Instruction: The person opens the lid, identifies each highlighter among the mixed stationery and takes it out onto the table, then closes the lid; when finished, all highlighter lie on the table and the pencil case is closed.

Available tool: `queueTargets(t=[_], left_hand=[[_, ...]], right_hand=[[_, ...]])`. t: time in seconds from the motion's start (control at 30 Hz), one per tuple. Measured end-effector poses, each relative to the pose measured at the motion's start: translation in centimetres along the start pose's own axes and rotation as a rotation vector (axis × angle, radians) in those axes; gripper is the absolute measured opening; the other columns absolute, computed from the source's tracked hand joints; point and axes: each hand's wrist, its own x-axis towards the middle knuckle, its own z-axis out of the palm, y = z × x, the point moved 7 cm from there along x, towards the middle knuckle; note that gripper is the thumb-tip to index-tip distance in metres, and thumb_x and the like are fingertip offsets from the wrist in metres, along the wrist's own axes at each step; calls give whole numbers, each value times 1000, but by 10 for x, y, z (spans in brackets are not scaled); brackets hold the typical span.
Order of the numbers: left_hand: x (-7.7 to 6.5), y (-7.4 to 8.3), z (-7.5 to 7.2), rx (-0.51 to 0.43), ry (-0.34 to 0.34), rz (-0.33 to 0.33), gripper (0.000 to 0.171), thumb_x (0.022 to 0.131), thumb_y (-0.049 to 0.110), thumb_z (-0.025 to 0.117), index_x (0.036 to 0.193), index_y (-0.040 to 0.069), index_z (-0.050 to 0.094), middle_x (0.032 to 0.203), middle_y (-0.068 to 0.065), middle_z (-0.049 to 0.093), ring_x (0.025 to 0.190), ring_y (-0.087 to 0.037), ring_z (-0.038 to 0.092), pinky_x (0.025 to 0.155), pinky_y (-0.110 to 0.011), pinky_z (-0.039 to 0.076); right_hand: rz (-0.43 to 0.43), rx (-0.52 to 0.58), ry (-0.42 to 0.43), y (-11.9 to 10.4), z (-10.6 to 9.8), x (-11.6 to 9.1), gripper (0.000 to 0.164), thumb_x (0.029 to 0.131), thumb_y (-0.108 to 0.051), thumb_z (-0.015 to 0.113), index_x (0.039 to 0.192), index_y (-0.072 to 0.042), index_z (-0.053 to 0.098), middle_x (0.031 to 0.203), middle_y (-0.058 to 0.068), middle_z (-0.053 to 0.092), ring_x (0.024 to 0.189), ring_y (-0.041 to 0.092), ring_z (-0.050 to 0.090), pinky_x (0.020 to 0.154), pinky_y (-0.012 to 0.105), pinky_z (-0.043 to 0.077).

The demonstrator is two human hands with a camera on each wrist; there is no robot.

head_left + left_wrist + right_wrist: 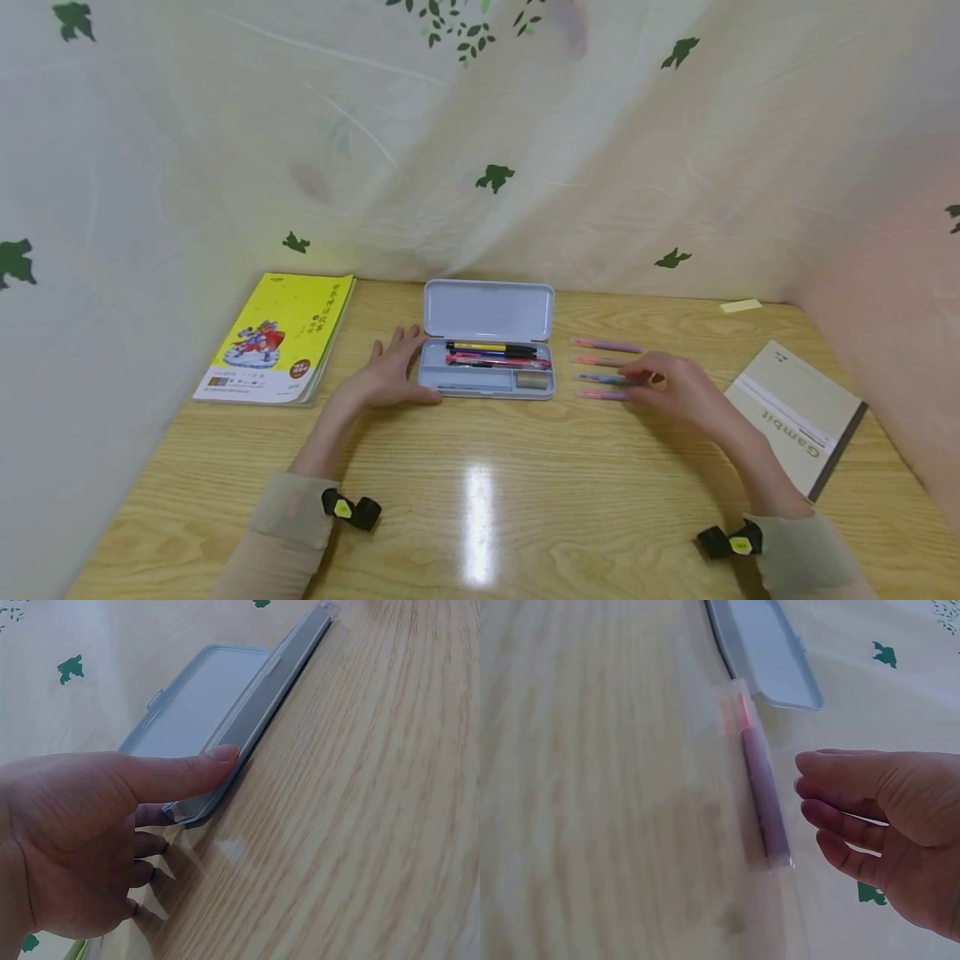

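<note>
A pale blue pencil case [489,310] lies with its lid raised, holding several pens [495,361] and a beige eraser [532,380]. My left hand [386,375] holds its left end; in the left wrist view the thumb [187,774] lies along the front wall and the index finger is at the end. Right of the case, several capped pens lie in a row, the farthest one purple [611,345]. Over the nearer ones bends my right hand [686,392]. In the right wrist view its loosely bent fingers [847,825] are apart from a purple pen [765,795] with a clear cap.
To the left lies a yellow-covered book [277,342]. A grey notebook [795,412] is at the right, partly behind my right forearm. A small yellow strip [741,306] lies near the back edge. White curtain [585,167] with green bird shapes surrounds the wooden table [570,492].
</note>
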Motion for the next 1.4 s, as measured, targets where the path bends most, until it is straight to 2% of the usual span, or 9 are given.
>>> queueTargets(t=[0.13, 0.27, 0.43, 0.6, 0.83, 1.03, 1.4], left_hand=[[0, 1, -1, 3, 1, 1, 104, 85, 42, 82, 163, 6, 23, 173, -24, 2, 160, -44, -10, 126, -67, -11], [-1, -1, -2, 6, 7, 0, 105, 85, 42, 82, 162, 4, 23, 173, -24, 2, 160, -45, -10, 127, -67, -11], [-3, -4, -3, 0, 11, -3, 105, 85, 41, 82, 162, 3, 23, 173, -25, 2, 160, -45, -10, 126, -67, -11], [-1, -4, -1, 0, 3, 0, 106, 85, 43, 82, 163, 4, 22, 173, -25, 1, 160, -45, -10, 126, -67, -11], [1, -1, 1, 0, -6, 0, 105, 85, 44, 81, 163, 4, 22, 173, -24, 1, 160, -45, -11, 126, -67, -11], [0, -2, 1, -3, 0, -1, 105, 85, 44, 81, 162, 4, 23, 173, -24, 2, 160, -45, -10, 127, -67, -11], [-1, 0, 0, -5, -4, 11, 105, 85, 43, 82, 162, 3, 23, 173, -25, 2, 160, -46, -10, 126, -67, -11]], right_hand=[[-14, 39, 39, -13, -2, 9, 28, 90, -10, 78, 118, -9, 76, 106, 5, 79, 93, 19, 71, 83, 39, 60], [-48, 131, 49, -38, 6, 28, 36, 91, -13, 78, 126, -10, 73, 112, 8, 77, 97, 23, 71, 85, 42, 61], [-115, 249, -5, -77, 28, 56, 41, 92, -12, 77, 131, -6, 69, 121, 15, 73, 105, 31, 70, 91, 50, 60], [-156, 307, -66, -104, 51, 74, 46, 91, -14, 79, 135, -7, 66, 122, 13, 73, 109, 27, 68, 94, 49, 59], [-196, 291, -118, -129, 73, 87, 50, 88, -16, 82, 135, -6, 66, 123, 14, 72, 110, 26, 69, 97, 45, 59], [-232, 246, -191, -143, 89, 91, 49, 89, -17, 81, 135, -10, 66, 131, 8, 71, 114, 22, 68, 100, 43, 56], [-194, 120, -230, -145, 99, 87, 48, 91, -19, 79, 137, -13, 66, 135, 3, 71, 121, 18, 68, 106, 41, 55]])
